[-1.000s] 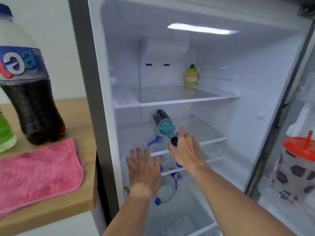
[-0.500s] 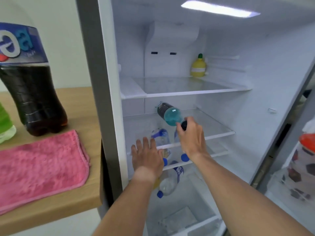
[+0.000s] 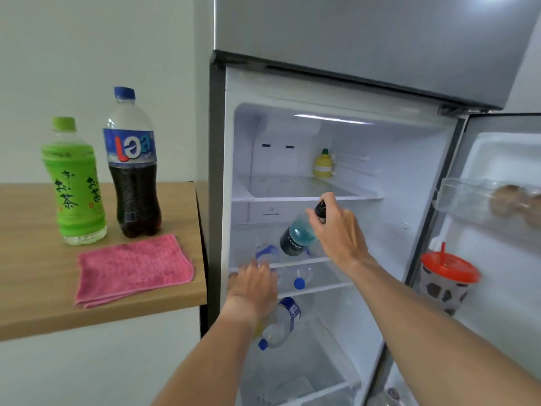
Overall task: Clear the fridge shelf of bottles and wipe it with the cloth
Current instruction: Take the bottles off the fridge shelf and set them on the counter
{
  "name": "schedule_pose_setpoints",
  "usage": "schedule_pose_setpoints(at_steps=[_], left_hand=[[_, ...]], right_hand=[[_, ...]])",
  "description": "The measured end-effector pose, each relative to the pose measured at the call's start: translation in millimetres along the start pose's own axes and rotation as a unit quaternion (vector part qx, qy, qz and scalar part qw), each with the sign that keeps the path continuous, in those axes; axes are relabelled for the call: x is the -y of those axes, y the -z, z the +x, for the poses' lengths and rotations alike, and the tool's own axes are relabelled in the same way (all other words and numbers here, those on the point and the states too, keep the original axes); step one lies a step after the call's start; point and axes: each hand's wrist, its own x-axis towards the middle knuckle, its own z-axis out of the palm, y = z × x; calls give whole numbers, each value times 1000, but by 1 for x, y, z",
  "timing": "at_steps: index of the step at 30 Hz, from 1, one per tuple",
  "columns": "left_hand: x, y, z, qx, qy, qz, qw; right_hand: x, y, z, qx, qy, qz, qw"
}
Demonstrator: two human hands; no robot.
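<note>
Head view: blue-liquid bottle [image 3: 298,235] in right hand [image 3: 336,232]

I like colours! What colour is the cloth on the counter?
Pink. The cloth shows clearly in the head view, folded beside the two bottles.

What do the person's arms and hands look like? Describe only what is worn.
Both forearms are bare as far as the picture shows, with no sleeves in view. The left hand and right hand wear no gloves, and no watch, bracelet or ring is visible on wrists or fingers.

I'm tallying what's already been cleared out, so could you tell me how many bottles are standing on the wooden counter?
2: the green tea bottle at the left and the cola bottle right beside it, both upright behind the pink cloth. Nothing hides the counter in view.
</note>
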Motion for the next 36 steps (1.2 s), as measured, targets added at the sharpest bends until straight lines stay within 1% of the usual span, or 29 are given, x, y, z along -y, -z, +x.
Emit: schedule_pose_setpoints(at_steps=[3,6,8,11,13,15,18,23,27,30,33,35,36], left_hand=[[0,22,-22,-10,-21,-14,1000],[5,45,-46,-45,-30,-49,997],[13,59,-64,-68,-28,-62,995],[32,73,-89,-104,-27,-21,994],[50,81,-104,-119,-9,-10,993],[72,88,-118,-123,25,-9,992],[106,97,-138,-111,70,8,991],[159,99,-163,-89,165,13,982],[204,100,-181,-86,220,6,972],[238,102,-189,-93,261,-20,960],[263,103,-197,-109,265,-18,958],[273,100,-202,-113,240,32,964],[276,98,-202,-99,228,61,967]], right_hand=[[21,38,4,-36,-5,3,999],[51,73,19,-80,-37,44,995],[72,93,31,-97,-47,59,992],[106,119,45,-68,-38,50,996],[130,132,51,-43,-32,43,998],[153,141,55,-32,-20,56,998],[193,148,60,-34,5,61,998],[260,131,72,-34,45,100,993],[307,95,82,-16,67,123,990],[336,62,89,12,74,141,987],[363,29,90,38,85,146,985],[379,9,88,54,90,147,984],[387,-1,88,61,91,149,983]])
